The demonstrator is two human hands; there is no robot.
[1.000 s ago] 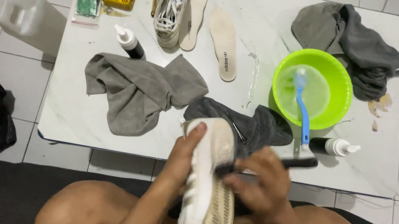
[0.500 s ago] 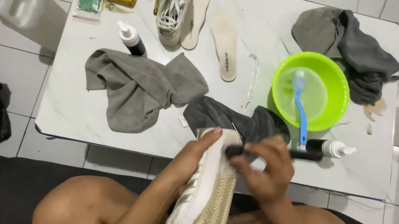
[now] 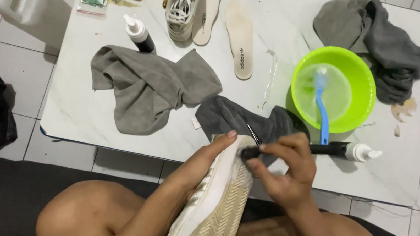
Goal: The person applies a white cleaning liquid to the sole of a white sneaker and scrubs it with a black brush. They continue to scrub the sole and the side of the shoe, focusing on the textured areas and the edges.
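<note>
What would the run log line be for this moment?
left hand: holds white sneaker, sole up | right hand: black brush at its toe | table: green bowl

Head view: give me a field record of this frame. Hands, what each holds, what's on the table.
left hand: grips the white sneaker, sole turned up, over the lap
right hand: holds a black-handled brush against the sneaker's toe end
table: white marble-look top
bowl: green bowl with a blue brush inside
cloths: grey towel; dark cloth; grey cloth at the far right corner
footwear parts: second sneaker; two insoles
bottles: dark bottle; white-capped bottle
floor: white jug
</note>
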